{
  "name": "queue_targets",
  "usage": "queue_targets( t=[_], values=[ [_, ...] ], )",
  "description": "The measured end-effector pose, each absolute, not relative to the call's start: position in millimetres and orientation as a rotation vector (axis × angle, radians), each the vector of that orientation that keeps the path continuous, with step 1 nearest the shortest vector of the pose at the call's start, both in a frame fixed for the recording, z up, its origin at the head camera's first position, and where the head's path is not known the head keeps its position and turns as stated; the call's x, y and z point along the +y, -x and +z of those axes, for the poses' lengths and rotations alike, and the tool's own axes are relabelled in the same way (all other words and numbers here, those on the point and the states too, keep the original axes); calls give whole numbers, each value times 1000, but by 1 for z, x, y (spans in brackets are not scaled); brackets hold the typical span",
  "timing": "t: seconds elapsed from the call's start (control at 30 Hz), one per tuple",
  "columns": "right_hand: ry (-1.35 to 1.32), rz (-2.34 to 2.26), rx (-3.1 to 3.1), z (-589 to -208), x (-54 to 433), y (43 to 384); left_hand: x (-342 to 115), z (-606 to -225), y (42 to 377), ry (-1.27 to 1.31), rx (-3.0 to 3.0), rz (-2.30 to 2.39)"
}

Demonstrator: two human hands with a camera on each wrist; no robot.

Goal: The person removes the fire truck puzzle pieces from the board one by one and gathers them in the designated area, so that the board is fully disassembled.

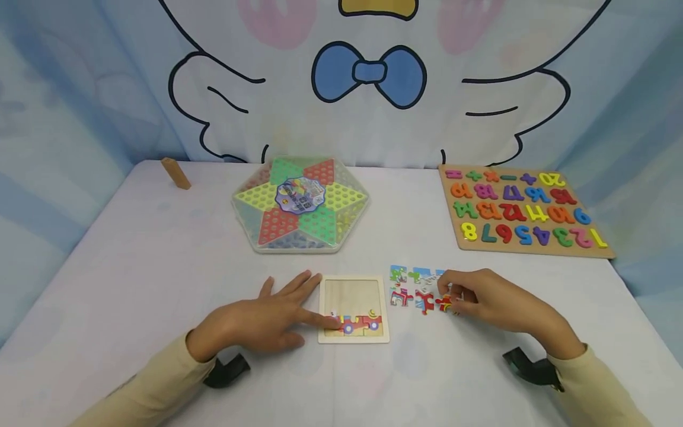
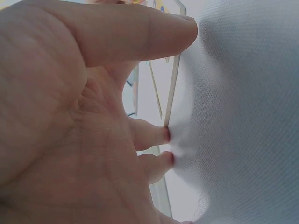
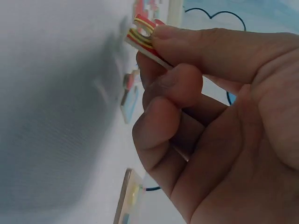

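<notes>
A small square wooden puzzle tray (image 1: 354, 340) lies before me, with joined red vehicle pieces (image 1: 368, 323) along its lower part and bare wood above. My left hand (image 1: 269, 317) is spread at the tray's left side, its index fingertip resting on the leftmost piece. In the left wrist view, fingertips come down at the tray's edge. To the right, my right hand (image 1: 493, 299) pinches a red and yellow puzzle piece (image 3: 140, 37) between thumb and fingers, raised off the cloth. Several loose pieces (image 1: 401, 298) lie in two rows beside that hand, which partly covers them.
A hexagonal Chinese checkers box (image 1: 251, 222) stands behind the tray. At the back right lies a wooden number board (image 1: 528, 252) with coloured numerals. A small wooden block (image 1: 176, 173) sits at the far left corner. A printed curtain (image 1: 373, 130) hangs behind the table.
</notes>
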State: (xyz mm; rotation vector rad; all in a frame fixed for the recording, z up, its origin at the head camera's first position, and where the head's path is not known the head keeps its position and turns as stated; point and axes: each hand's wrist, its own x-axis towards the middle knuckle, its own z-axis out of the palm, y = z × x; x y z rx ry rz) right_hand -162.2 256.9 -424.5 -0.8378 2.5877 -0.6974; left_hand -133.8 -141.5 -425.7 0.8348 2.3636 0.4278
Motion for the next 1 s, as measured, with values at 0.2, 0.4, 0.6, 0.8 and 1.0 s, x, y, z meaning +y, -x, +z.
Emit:
queue_targets(
  t=[0.2, 0.4, 0.6, 0.8, 1.0],
  values=[
    [800, -593, 2669, -428, 250, 163, -142, -427, 134, -835, 2365, 441],
    [820, -526, 2732, -432, 248, 161, -142, -428, 135, -833, 2363, 447],
    [800, -497, 2752, -431, 247, 161, -143, -428, 134, -840, 2369, 444],
    [797, -469, 2762, -431, 245, 161, -143, -427, 134, -831, 2371, 436],
    [788, -450, 2774, -432, 245, 160, -142, -428, 134, -833, 2371, 446]
  ],
)
